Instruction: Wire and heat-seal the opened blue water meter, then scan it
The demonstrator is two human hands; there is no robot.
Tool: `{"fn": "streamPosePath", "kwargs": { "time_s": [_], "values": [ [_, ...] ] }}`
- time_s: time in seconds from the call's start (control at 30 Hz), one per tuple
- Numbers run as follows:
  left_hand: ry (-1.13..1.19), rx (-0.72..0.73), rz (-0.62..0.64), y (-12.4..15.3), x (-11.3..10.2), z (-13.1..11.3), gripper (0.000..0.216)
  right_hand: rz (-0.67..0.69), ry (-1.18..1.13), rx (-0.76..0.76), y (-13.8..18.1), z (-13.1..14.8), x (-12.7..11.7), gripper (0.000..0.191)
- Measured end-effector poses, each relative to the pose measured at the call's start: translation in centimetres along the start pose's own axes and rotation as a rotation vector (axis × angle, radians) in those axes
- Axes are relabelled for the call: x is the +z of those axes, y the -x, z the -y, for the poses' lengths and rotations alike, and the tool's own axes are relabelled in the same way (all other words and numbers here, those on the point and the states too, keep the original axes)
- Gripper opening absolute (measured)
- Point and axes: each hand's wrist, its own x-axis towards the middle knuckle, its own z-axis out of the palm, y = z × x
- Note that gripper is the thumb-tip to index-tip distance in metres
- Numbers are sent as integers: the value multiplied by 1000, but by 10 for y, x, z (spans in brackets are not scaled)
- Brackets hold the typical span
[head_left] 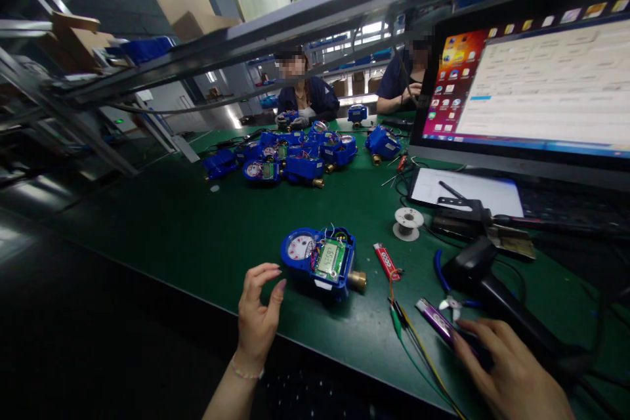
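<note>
Our left hand (258, 315), fingers spread and empty, hovers just beside the open blue water meter (322, 259) on the table (187, 230). Our right hand (512, 374) rests, fingers loosely open, on a purple device (436, 318). A careless nudge could snag the meter's exposed wires.

Bare green mat (207, 230) left of blue meter (322, 261), right side crowded by scanner (485, 282), wires (418, 348)

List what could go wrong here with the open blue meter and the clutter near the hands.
1. The blue meter lies open, with its circuit board and thin wires exposed; the left hand beside it might snag them.
2. The right hand is close to loose wire leads and a purple tool near the table edge; a sweep could drag them off.
</note>
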Motion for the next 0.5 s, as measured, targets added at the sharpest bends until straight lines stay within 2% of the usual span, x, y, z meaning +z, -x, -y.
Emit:
{"fn": "streamPosePath", "kwargs": {
  "time_s": [0.17,0.33,0.5],
  "values": [
    [82,-81,-43,-18,12,-16,12,-49,-66,-43,-5,3,1,48],
    [23,-111,-24,-40,29,-32,16,-101,-141,-144,-27,21,0,36],
    [-35,-225,9,-47,40,-21,27,-143,-101,-198,-33,28,-2,34]
  ]
}}
